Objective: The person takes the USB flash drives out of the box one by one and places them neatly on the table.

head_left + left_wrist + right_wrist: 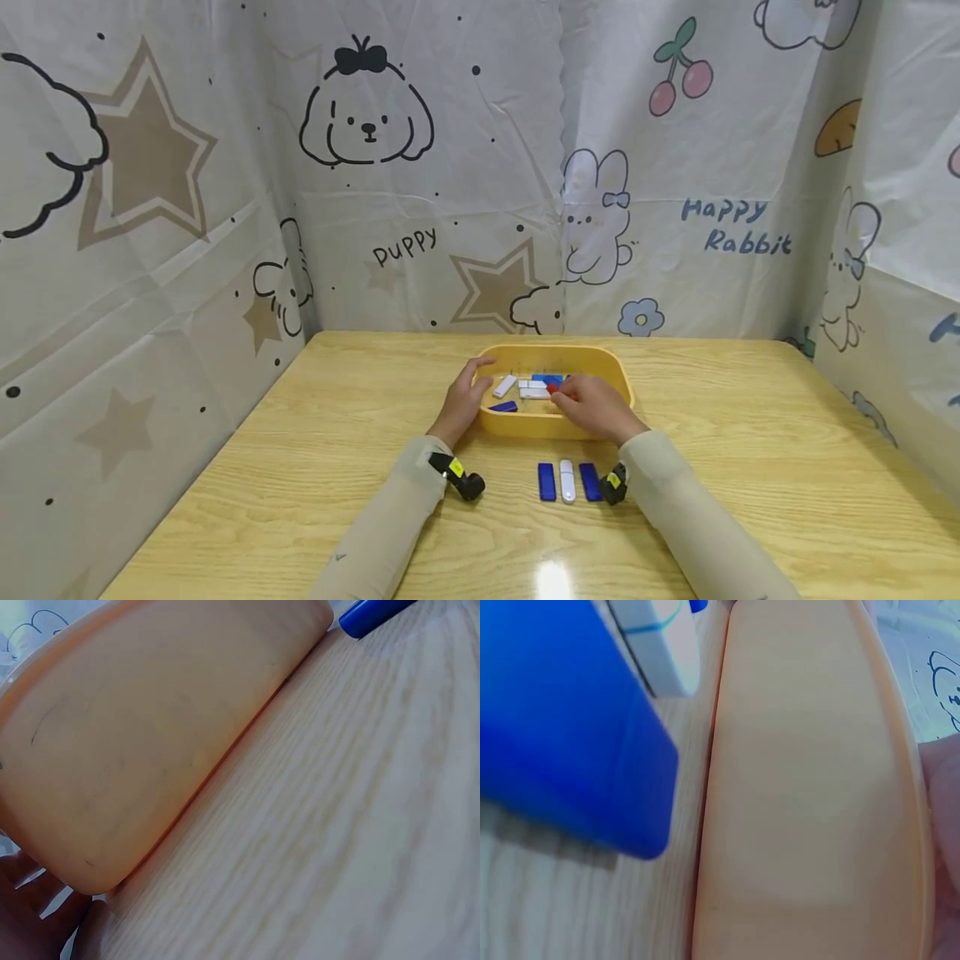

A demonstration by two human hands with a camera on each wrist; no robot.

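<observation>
Head camera, looking down: a person in pale sleeves works over a yellow tray [600,360] set mid-desk [315,467], both hands at its near side. The right hand [592,408] reaches over the near wall into the tray, fingers curled down onto a small red piece [552,387] among white and blue sticks; whether that grip has closed on the piece cannot be told, as the knuckles hide the fingertips. The left hand [463,398] rests against the tray's left end, fingers curved over the rim, steadying it rather than pinching anything inside. The red piece lies just left of the right hand's fingertips, well nearer to that hand than to the left. A white stick [505,386] lies tilted in the tray beside the left fingers, a blue one [503,407] close to the near wall.

On the desk, nearer than the tray, three sticks lie side by side with their long axes running near to far: blue [547,482], white [567,481], blue [589,482], beside the right wrist. Both wrist cameras show little but the tray's outer wall.
</observation>
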